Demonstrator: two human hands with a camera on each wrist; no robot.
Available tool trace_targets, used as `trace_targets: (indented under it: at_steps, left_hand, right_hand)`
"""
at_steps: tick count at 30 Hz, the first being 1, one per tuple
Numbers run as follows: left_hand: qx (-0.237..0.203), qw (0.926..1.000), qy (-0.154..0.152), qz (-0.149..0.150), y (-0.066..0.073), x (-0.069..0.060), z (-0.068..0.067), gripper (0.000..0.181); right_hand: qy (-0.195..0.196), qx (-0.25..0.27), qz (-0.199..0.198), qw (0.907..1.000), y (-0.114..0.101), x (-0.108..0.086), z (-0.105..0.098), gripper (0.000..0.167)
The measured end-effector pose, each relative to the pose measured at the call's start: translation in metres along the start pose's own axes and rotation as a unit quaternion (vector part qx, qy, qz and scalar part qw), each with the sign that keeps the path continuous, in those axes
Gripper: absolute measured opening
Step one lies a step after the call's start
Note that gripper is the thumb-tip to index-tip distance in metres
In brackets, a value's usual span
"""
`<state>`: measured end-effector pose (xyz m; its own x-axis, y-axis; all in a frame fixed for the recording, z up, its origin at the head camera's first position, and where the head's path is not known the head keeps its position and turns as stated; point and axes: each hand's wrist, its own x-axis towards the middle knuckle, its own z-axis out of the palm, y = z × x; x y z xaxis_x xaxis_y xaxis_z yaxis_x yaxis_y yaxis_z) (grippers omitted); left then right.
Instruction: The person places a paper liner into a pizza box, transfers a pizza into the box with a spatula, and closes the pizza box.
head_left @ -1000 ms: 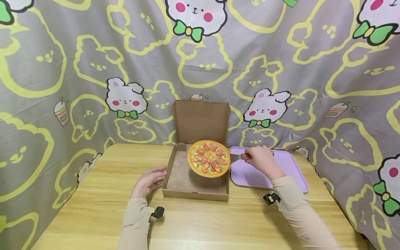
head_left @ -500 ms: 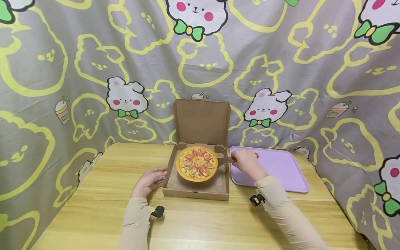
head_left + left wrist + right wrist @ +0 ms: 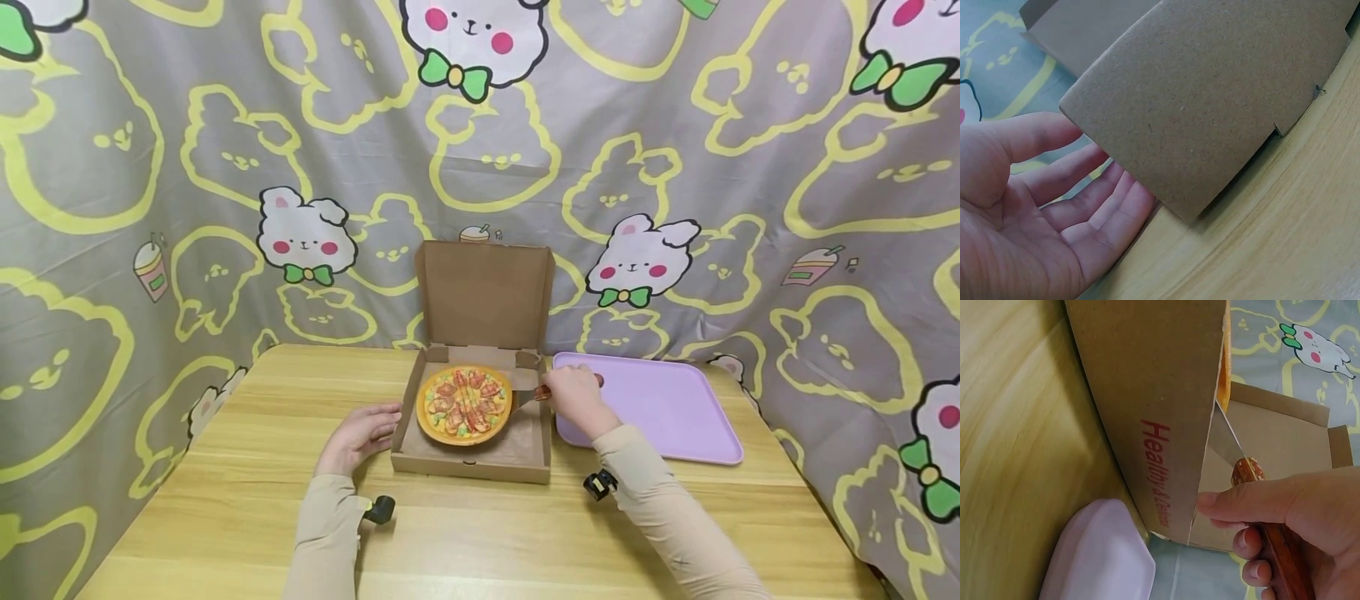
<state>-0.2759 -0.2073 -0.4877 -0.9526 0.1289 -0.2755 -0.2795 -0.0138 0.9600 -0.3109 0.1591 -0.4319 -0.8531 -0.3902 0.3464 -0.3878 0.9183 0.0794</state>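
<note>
A round pizza (image 3: 465, 405) with an orange crust lies inside the open cardboard pizza box (image 3: 471, 467); whether it touches the bottom cannot be told. My right hand (image 3: 576, 398) grips the brown wooden handle (image 3: 1282, 559) of a pizza server, whose metal blade (image 3: 527, 398) reaches over the box's right wall and under the pizza's right edge. Along the box's left side, my left hand (image 3: 362, 435) rests with loosely extended fingers against the outer wall. In the left wrist view its fingers (image 3: 1107, 203) touch the cardboard near a corner without curling round it.
A lilac tray (image 3: 652, 408) lies on the wooden table (image 3: 247, 467) just right of the box. The box's raised lid (image 3: 483, 293) stands upright at the back, near a patterned curtain (image 3: 495, 142).
My right hand has moved left and slightly toward me, carrying the pizza on the server from the box's right side lower into its middle. My left hand has stayed put.
</note>
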Motion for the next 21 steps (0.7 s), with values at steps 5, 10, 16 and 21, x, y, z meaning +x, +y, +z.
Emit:
trace_targets:
  at_steps: [5, 10, 16, 21]
  left_hand:
    - [-0.007, 1.0000, -0.004, 0.000, -0.001, 0.000, -0.001, 0.052]
    - [-0.006, 0.9999, -0.008, -0.001, -0.003, 0.000, -0.001, 0.053]
    - [-0.010, 0.9999, -0.008, 0.002, -0.003, 0.000, -0.002, 0.054]
    - [-0.012, 0.9999, -0.010, 0.005, -0.002, 0.000, -0.001, 0.055]
  right_hand:
    - [0.000, -0.005, 0.004, 1.0000, -0.004, 0.000, -0.001, 0.014]
    - [-0.007, -0.027, 0.007, 0.9996, -0.008, 0.002, 0.000, 0.010]
    - [-0.010, -0.044, 0.007, 0.9990, -0.011, 0.003, 0.002, 0.009]
    - [-0.022, -0.049, 0.005, 0.9986, -0.011, 0.004, 0.001, 0.009]
